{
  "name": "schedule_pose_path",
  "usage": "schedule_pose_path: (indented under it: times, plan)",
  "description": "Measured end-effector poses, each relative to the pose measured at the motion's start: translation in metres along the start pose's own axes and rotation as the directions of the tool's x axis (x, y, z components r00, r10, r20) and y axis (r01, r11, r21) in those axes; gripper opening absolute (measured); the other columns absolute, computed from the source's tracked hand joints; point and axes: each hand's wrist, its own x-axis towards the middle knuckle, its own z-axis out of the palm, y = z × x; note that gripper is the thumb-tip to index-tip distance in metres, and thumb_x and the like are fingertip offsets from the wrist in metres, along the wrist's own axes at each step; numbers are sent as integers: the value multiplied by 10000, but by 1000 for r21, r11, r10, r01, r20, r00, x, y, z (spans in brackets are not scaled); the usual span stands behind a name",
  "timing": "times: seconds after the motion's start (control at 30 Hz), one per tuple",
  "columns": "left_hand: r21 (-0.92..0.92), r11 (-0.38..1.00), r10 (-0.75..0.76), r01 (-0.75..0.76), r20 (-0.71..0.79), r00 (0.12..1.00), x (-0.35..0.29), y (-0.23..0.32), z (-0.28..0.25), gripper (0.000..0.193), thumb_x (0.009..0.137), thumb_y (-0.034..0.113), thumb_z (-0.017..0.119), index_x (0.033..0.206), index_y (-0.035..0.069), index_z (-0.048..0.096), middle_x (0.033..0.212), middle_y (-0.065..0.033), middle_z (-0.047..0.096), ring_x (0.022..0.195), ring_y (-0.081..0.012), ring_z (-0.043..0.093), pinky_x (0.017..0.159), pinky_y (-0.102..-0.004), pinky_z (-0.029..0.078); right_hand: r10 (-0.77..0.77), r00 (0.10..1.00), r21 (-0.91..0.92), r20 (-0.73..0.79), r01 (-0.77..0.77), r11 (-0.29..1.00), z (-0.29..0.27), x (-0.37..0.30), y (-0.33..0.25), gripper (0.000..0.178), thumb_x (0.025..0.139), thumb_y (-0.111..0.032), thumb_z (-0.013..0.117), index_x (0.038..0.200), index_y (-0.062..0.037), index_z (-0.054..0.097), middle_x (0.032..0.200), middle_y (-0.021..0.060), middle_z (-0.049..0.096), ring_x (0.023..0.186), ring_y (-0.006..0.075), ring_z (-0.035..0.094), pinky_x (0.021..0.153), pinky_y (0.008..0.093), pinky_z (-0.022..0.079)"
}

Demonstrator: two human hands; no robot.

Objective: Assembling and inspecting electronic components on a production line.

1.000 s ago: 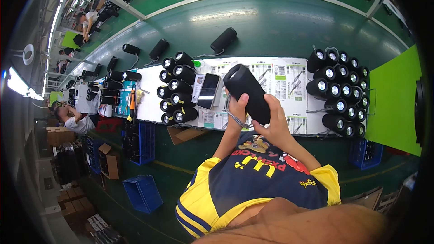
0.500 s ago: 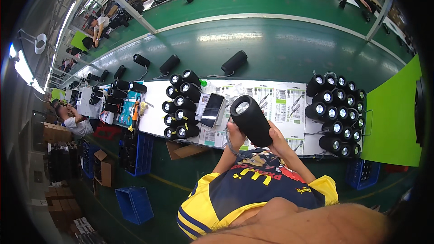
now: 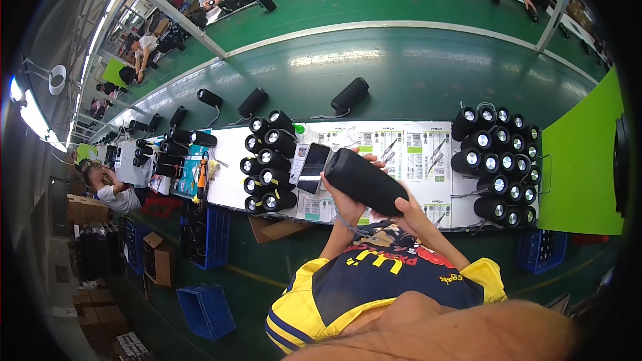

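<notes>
A black cylindrical speaker [image 3: 366,182] lies tilted across both hands above the white table, its far end toward the upper left. My left hand [image 3: 345,204] is wrapped round the left end from below, with fingertips showing beyond it. The right end rests in my right hand [image 3: 414,215], its thumb pressed on the side. A grey cord strap [image 3: 353,228] hangs below near my left wrist. Under the speaker lie printed instruction sheets [image 3: 416,160]. Left of it is a dark-screened phone [image 3: 313,168], beside a stack of similar speakers [image 3: 271,158].
More speakers [image 3: 498,162] are stacked at the table's right, beside a lime-green panel [image 3: 576,174]. Beyond the table, single speakers [image 3: 350,95] lie on a green belt [image 3: 401,60]. A blue crate [image 3: 206,311] stands on the floor at left; co-workers sit farther off.
The speaker has turned in my hands: its silver end disc faced me before and is now out of sight. My left-hand fingers have come into view beyond it.
</notes>
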Motion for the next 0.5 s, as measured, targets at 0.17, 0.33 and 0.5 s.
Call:
schedule_pose_path:
  times: [0.17, 0.33, 0.5]
  plan:
    - [-115, 987, -131, 110, -195, 972, 7, 4, -22, 731, 842, 655, 207, 1219, 72, 434, 1182, -231, 504, 1095, -352, 495, 946, -476, 381, -558, 786, -910, 267, 396, 122, -1, 6, -39, 734, 567, -87, 773, 1207, -60, 412, 1127, 118, 475, 1087, 255, 470, 914, 326, 379]
    - [-333, 927, -242, 171, -187, 952, 6, -7, -40, 669, 855, 611, 231, 1157, 79, 503, 1186, -145, 527, 1109, -328, 492, 947, -470, 384, -542, 742, -888, 395, 460, -17, 16, 12, -61, 740, 514, -128, 808, 1157, -64, 449, 1098, 140, 495, 1034, 296, 503, 875, 362, 415]
    - [-225, 922, -353, 316, -149, 924, -4, -18, -18, 667, 873, 592, 192, 1226, 92, 458, 1237, -112, 486, 1167, -288, 442, 987, -464, 354, -620, 611, -861, 492, 447, -242, 40, 17, -70, 661, 530, -222, 795, 1094, -36, 506, 1007, 127, 555, 914, 293, 536, 793, 376, 433]
